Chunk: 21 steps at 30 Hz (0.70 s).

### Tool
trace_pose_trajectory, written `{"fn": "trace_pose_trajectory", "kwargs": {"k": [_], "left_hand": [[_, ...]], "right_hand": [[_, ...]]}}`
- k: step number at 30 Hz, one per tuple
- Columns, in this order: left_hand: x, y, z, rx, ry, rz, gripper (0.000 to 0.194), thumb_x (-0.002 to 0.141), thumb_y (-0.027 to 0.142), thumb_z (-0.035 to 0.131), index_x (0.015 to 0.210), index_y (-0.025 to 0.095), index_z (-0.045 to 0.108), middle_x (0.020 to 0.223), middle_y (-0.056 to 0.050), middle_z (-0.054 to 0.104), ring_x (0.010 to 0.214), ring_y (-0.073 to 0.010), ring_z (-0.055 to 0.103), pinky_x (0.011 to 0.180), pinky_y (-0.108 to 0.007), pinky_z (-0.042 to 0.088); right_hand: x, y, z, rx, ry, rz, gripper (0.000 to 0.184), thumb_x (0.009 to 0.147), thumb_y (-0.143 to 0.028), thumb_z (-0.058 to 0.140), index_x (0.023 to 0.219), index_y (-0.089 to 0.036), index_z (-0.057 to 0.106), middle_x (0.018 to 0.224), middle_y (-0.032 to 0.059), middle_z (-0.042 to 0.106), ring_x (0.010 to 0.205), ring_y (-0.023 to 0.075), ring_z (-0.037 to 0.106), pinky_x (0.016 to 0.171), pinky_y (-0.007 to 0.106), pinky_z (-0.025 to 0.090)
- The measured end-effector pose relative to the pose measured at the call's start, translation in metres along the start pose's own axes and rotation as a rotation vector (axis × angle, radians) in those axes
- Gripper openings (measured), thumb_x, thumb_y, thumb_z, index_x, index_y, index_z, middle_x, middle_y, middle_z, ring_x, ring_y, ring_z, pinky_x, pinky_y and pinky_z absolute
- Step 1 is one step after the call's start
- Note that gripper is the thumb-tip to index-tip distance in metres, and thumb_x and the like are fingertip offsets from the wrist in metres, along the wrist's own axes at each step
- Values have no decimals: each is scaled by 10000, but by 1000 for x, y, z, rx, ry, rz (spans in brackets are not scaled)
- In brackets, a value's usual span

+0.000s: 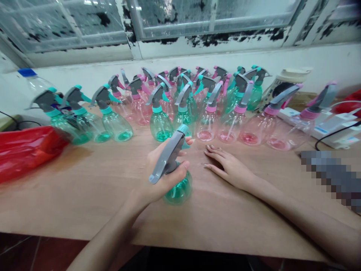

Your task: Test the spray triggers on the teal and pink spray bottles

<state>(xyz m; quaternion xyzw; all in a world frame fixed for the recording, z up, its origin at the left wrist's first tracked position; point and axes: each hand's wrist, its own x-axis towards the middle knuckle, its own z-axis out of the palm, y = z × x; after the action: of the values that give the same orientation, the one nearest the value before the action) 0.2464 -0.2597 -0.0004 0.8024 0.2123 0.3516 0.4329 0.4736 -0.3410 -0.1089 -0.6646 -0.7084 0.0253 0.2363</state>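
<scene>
A green spray bottle (180, 190) with a grey trigger head and teal collar stands near the table's middle. My left hand (158, 190) is wrapped round it just below the head, thumb on the near side; part of the bottle's neck is hidden by the fingers. To the right, my right hand (232, 167) lies on the wooden table with its fingers stretched out and nothing in it. Just beyond its fingertips stands a pink spray bottle (205, 128). Another green spray bottle (160, 126) is in the front row beyond my left hand.
Several more green and pink spray bottles are lined up toward the wall. A red plastic bag (31, 150) lies at the left. On the right are a white power strip (327, 128) with cables, a white container (287, 84) and a pixelated object (335, 177).
</scene>
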Motion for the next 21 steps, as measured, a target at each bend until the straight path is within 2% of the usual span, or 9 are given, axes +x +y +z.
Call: {"fn": "trace_pose_trajectory", "kwargs": {"k": [9,21], "left_hand": [[1,0,1,-16,8,-18,434,746,239,613,1178,213,605,1257,-76,669,1117,-274,653,917,-411,570],[-2,7,2,20,20,-44,403,771,212,590,1174,227,605,1242,-71,676,1086,-273,665,887,-413,577]], "right_hand": [[0,0,-1,3,-3,4,556,970,-503,429,1355,-120,545,1468,160,479,1380,281,414,1150,493,340],[-1,-1,-1,33,16,5,513,961,-502,450,1378,-215,534,1477,116,476,1375,304,418,1128,556,352]]}}
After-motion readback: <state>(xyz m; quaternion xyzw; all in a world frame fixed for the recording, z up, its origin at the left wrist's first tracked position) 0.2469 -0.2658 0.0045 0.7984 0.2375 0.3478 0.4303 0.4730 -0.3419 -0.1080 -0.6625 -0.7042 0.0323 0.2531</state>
